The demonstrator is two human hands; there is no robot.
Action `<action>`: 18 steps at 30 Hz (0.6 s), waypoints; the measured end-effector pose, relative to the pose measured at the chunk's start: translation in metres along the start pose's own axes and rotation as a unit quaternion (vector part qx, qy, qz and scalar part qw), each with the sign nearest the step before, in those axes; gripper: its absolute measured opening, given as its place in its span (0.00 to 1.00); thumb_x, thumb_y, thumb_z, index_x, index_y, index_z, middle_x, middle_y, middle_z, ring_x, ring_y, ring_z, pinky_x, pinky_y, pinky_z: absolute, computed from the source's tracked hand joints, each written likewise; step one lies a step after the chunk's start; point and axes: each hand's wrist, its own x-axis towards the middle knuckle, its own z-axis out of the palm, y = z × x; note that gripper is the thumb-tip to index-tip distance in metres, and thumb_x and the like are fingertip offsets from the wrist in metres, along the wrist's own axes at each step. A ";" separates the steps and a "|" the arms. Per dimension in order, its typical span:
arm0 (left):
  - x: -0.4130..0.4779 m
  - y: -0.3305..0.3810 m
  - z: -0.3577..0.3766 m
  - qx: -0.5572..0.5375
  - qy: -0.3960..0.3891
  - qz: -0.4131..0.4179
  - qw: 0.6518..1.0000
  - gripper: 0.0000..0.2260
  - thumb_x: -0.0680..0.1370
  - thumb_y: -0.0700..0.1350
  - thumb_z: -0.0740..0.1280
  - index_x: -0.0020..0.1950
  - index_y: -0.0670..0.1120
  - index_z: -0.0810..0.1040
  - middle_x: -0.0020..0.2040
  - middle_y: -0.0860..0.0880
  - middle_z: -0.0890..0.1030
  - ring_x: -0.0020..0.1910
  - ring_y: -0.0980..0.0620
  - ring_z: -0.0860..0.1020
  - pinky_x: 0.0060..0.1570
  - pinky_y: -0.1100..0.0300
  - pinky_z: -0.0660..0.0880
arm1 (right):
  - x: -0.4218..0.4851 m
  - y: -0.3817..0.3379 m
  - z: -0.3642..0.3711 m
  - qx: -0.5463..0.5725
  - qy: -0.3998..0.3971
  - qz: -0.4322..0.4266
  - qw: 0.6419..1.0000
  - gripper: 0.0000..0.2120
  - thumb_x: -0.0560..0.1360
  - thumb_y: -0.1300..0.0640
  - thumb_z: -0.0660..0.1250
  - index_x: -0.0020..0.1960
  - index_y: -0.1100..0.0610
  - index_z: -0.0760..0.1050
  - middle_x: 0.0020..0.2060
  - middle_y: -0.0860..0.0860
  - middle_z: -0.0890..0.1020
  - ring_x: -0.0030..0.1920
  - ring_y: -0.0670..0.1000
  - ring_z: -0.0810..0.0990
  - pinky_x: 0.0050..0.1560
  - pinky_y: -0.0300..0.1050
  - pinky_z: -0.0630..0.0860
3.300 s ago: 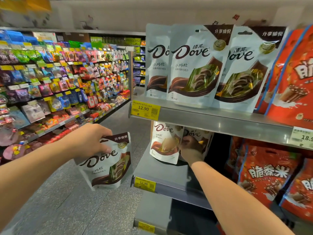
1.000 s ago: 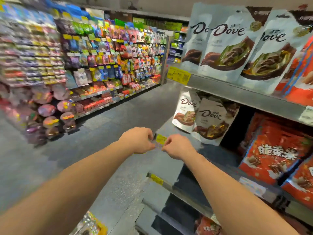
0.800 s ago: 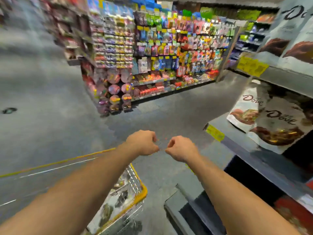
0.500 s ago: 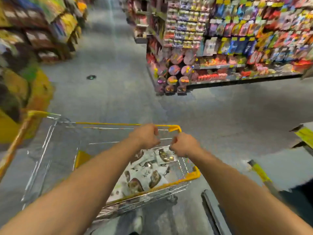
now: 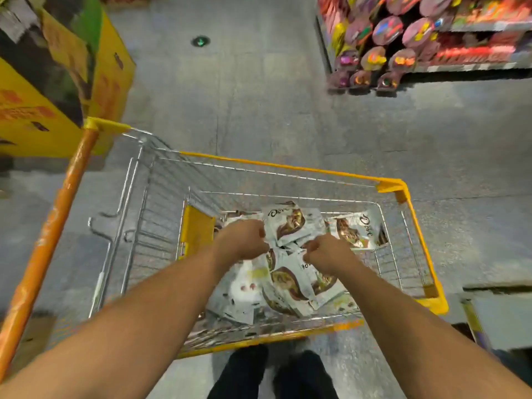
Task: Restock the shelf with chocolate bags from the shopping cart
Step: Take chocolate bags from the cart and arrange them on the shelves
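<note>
A wire shopping cart [image 5: 290, 167] with yellow rims stands right in front of me. Several white Dove chocolate bags lie in a loose pile [image 5: 288, 283] on its bottom; one bag [image 5: 288, 223] lies face up at the far side and another [image 5: 357, 230] to its right. My left hand [image 5: 243, 240] and my right hand [image 5: 328, 251] hang side by side over the pile, inside the cart. Both have their fingers curled into fists, and I see nothing held in either. My left hand's knuckles are close to the edge of the far bag.
A yellow cardboard display [image 5: 43, 110] stands at the left beside the cart's orange handle [image 5: 49, 226]. Across the grey aisle floor, a candy shelf [image 5: 403, 38] fills the top right. A corner of the shelf unit [image 5: 495, 312] shows at the lower right. My shoes [image 5: 273, 372] are below the cart.
I have turned from the shelf to the cart and now look down into it. Both fists have moved from above the rim down over the bags.
</note>
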 end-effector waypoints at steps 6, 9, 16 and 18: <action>0.039 0.009 0.071 0.056 -0.171 0.012 0.984 0.22 0.73 0.49 0.69 0.67 0.50 0.73 0.61 0.48 0.79 0.55 0.46 0.80 0.50 0.54 0.79 | 0.038 0.062 0.039 0.062 -0.069 0.103 0.990 0.14 0.73 0.53 0.68 0.55 0.60 0.77 0.49 0.58 0.81 0.49 0.58 0.78 0.46 0.45 0.73; 0.060 0.019 0.102 0.130 -0.219 0.074 0.964 0.30 0.73 0.44 0.70 0.74 0.51 0.65 0.68 0.44 0.73 0.64 0.44 0.74 0.60 0.51 0.75 | 0.061 0.089 0.059 0.050 -0.083 0.124 0.988 0.18 0.75 0.48 0.65 0.59 0.59 0.76 0.56 0.60 0.80 0.53 0.61 0.78 0.49 0.47 0.73; 0.108 0.033 0.183 0.286 -0.262 0.157 0.908 0.32 0.73 0.45 0.71 0.75 0.52 0.63 0.73 0.46 0.66 0.71 0.43 0.64 0.68 0.44 0.65 | 0.128 0.148 0.104 0.095 -0.122 0.198 0.968 0.27 0.65 0.43 0.70 0.60 0.55 0.73 0.57 0.57 0.79 0.55 0.61 0.79 0.55 0.54 0.79; 0.122 0.030 0.204 0.293 -0.225 0.177 0.912 0.26 0.74 0.49 0.69 0.71 0.52 0.67 0.69 0.47 0.71 0.68 0.44 0.68 0.66 0.45 0.66 | 0.148 0.163 0.114 0.099 -0.127 0.221 0.962 0.29 0.69 0.43 0.69 0.64 0.57 0.70 0.61 0.58 0.76 0.58 0.61 0.77 0.58 0.56 0.78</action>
